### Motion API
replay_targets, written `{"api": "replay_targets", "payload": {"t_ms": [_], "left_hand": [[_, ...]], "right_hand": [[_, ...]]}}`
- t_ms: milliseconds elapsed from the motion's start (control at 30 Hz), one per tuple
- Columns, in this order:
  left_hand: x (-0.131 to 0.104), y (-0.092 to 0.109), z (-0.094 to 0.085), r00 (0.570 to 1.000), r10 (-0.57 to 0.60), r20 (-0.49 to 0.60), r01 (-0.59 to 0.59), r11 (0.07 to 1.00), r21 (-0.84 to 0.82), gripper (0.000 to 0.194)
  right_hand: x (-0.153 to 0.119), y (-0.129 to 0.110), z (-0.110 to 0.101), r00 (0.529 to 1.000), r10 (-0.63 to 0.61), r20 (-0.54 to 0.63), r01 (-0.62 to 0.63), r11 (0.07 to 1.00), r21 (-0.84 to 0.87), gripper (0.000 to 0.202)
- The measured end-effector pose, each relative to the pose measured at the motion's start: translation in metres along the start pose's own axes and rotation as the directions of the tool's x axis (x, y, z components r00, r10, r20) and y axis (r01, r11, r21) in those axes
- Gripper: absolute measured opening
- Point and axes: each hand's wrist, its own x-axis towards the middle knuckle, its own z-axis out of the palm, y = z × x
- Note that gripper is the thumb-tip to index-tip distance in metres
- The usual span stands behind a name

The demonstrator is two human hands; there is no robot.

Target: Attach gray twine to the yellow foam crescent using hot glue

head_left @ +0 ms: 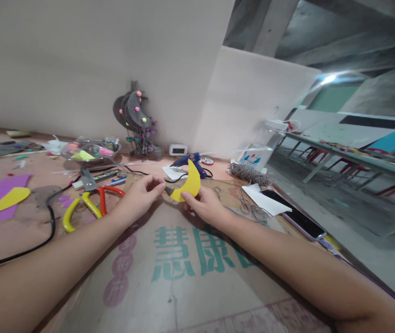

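A thin yellow crescent (191, 180), like a moon cut from a flat sheet, is held up above the cardboard. My right hand (202, 202) pinches its lower edge between thumb and fingers. At its left tip, where a dark grey patch shows, the closed fingertips of my left hand (150, 188) grip it. Whether the grey is a second layer or the crescent's own surface, I cannot tell. Just behind the crescent lies a blue glue gun (186, 160). Left of my left hand are scissors with red and yellow handles (92, 203).
Cardboard (141, 286) covers the table in front of me. A bowl of colourful bits (89, 150), grey crescents with pompoms (134, 111) and a small clock (178, 149) stand behind. Grey cord (247, 174) and a phone (297, 217) are right; purple sheet (3, 196) left.
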Motion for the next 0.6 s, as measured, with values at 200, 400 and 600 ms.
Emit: {"api": "replay_targets", "payload": {"t_ms": [200, 400, 600], "left_hand": [[0.000, 0.001, 0.000, 1.000, 0.004, 0.003, -0.004, 1.000, 0.016, 0.026], [0.001, 0.003, 0.003, 0.998, -0.014, -0.063, 0.008, 0.996, -0.094, 0.033], [0.000, 0.004, 0.003, 0.999, -0.041, 0.000, 0.041, 0.999, 0.032, 0.038]], "right_hand": [[0.000, 0.001, 0.000, 1.000, -0.001, -0.002, 0.001, 1.000, -0.001, 0.031], [0.002, 0.009, 0.003, 0.986, -0.094, -0.135, 0.095, 0.995, 0.002, 0.023], [-0.002, 0.011, 0.000, 0.951, -0.294, -0.099, 0.258, 0.926, -0.277, 0.011]]}}
